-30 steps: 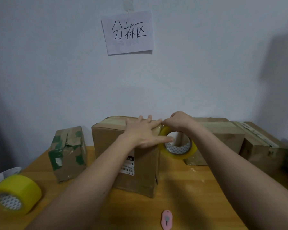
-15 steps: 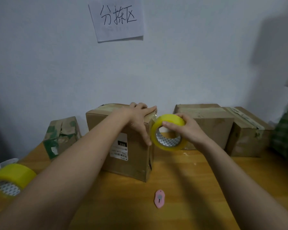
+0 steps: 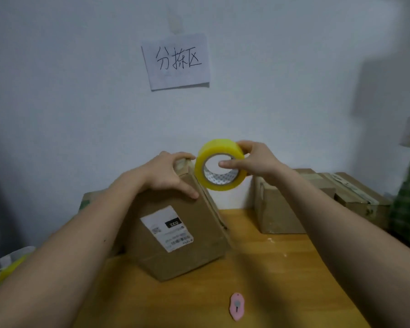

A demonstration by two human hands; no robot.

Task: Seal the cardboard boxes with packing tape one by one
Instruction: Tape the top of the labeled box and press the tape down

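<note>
Cardboard box (image 3: 175,235), brown and tilted on one lower edge, stood on the wooden bench (image 3: 270,280) directly under the left hand (image 3: 168,174). That hand lay over the box's upper corner, fingers bent down over the top edge and the thumb stretched flat along the near face. Below the thumb, a white shipping label (image 3: 167,227) was stuck to that face, upside down to the camera, with "032" in a black block; its smaller print was too blurred to read.

Just to the right of the left hand, the right hand (image 3: 253,162) held a roll of yellowish clear packing tape (image 3: 219,165) off the bench, thumb hooked through the core and fingers curled over the outer rim. The roll's left edge was close to the box's top corner; contact could not be judged.

Above both hands, a white paper sheet (image 3: 176,63) on the wall read "分拣区" in handwriting. Beyond the right forearm sat two more brown cardboard boxes (image 3: 317,200). Nearer the camera than either hand, a small pink oval cutter (image 3: 237,306) lay on the bench. A second yellow tape roll (image 3: 12,268) showed blurred outside the left forearm.
</note>
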